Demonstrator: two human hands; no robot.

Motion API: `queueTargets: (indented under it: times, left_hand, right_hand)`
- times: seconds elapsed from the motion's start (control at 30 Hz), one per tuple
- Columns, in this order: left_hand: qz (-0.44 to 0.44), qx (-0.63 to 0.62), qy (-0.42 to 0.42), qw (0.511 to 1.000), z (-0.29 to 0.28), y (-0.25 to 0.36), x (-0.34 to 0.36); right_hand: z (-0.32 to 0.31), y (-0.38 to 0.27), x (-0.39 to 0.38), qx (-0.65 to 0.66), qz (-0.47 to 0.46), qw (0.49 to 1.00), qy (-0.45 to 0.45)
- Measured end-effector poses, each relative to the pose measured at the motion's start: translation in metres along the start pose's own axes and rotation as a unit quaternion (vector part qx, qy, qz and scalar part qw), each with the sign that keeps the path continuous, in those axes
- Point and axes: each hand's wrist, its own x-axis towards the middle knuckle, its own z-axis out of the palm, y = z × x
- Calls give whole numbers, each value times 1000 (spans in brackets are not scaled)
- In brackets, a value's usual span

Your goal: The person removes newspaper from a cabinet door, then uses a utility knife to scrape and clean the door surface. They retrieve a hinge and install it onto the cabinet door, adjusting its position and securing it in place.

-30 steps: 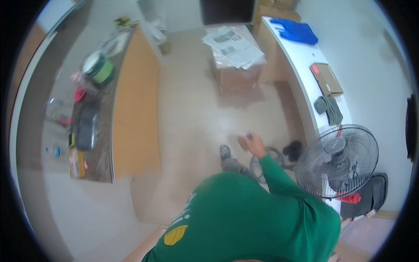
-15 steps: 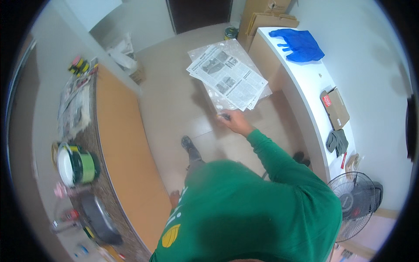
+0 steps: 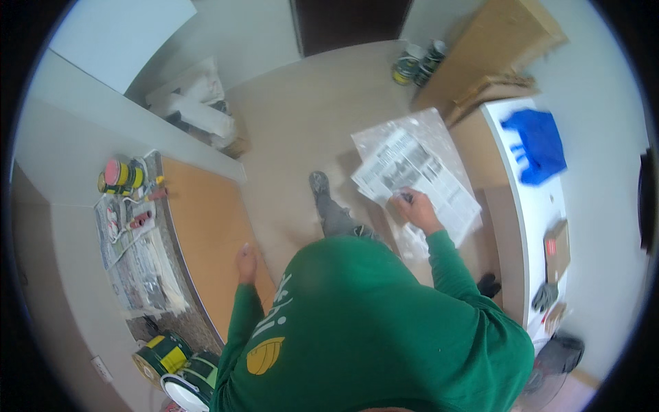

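My right hand [image 3: 419, 211] is closed around a small dark object [image 3: 406, 197], mostly hidden by the fingers. It is over several newspaper sheets [image 3: 443, 189]. These lie on a table-like surface covered with clear plastic [image 3: 456, 141], which drapes over its edges. My left hand [image 3: 246, 264] hangs low beside the orange-tan side panel [image 3: 206, 220] of the counter on the left. Its fingers look blurred and partly curled, and I cannot see anything in them.
Paint rollers [image 3: 141, 220], newspaper and paint cans [image 3: 165, 357] crowd the left counter. On the white counter [image 3: 511, 226] to the right lie a blue plastic bag [image 3: 539, 144], a cardboard box [image 3: 557, 247] and grey gloves [image 3: 546, 296]. Cardboard [image 3: 480, 55] leans behind; a fan [image 3: 542, 384] stands lower right.
My view has shifted left and forward. My right hand has gone from beside the plastic-covered edge to over the newspaper, still holding the dark object. My left forearm has come into view.
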Motion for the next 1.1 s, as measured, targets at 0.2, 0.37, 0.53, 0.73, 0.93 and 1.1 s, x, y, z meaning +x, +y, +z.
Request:
queueTargets:
  times: [0.2,0.37,0.53,0.73,0.93,1.1]
  left_hand:
    - [-59,-90,40,993,70,112,97]
    - [1,-140,36,990,123,291,164]
    - [73,-185,-11,980,166,422,286]
    - [87,-268,-70,957,195,555,395]
    - [49,-595,-13,802,186,635,420]
    - [259,-672,-52,692,198,696,391]
  right_hand:
    - [-19,-107,251,40,-75,995,59]
    - [-37,-243,427,21,-138,989,43]
    - [-12,-353,578,123,-201,972,-24]
    - [41,-445,714,190,-208,943,-177]
    - [74,-604,817,229,-372,835,-334]
    - [78,-750,857,267,-431,716,-479]
